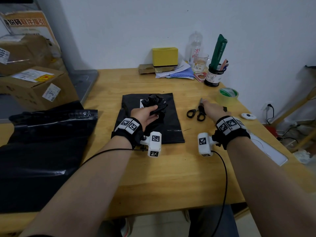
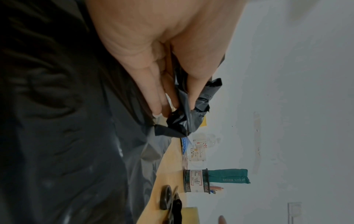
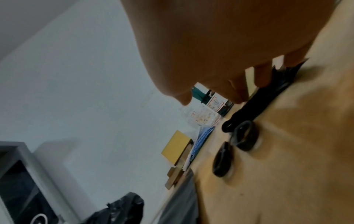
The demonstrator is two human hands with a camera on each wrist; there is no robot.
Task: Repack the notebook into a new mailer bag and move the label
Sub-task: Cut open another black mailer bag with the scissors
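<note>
A flat black mailer bag (image 1: pixel 153 129) lies in the middle of the wooden table (image 1: pixel 171 177). A white label (image 1: pixel 142 103) shows on its far part, half covered. My left hand (image 1: pixel 145 115) hovers over that bag and grips a crumpled wad of black plastic (image 1: pixel 158 102); the left wrist view shows the fingers (image 2: pixel 159 94) and thumb pinching the wad (image 2: pixel 184 121). My right hand (image 1: pixel 210 109) reaches over the black-handled scissors (image 1: pixel 196 113), fingertips (image 3: pixel 237 97) touching the blades, thumb apart. No notebook is visible.
A heap of black mailer bags (image 1: pixel 42 151) covers the table's left side. A tape roll (image 1: pixel 228 95) sits beyond the scissors, with a pen cup (image 1: pixel 213 76), a glass, a bottle and a yellow box (image 1: pixel 165 56) at the back. Cardboard boxes (image 1: pixel 34 86) stand to the left.
</note>
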